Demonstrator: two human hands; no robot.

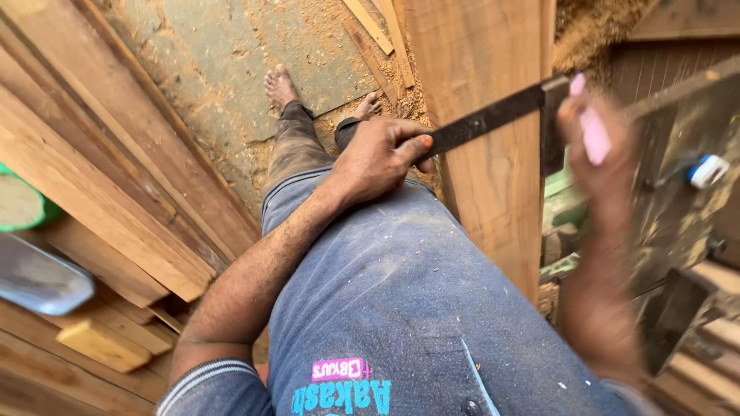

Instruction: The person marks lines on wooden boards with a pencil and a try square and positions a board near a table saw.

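My left hand (378,158) grips the near end of a dark metal square (486,119). Its blade lies across the face of a long wooden plank (493,200) that runs away from me, and its stock hangs down at the plank's right edge. My right hand (597,154) is blurred by motion. It is next to the stock and pinches a small pink pencil-like stick (593,132). My bare feet stand on the floor (231,69), which is covered in sawdust, to the left of the plank.
Stacked wooden planks (116,177) lean along the left side, with a green-rimmed round object (23,202) and a pale grey object (38,281) near them. A dark metal machine (678,200) with a small blue-and-white part (708,171) stands on the right. Thin offcuts (378,31) lie ahead.
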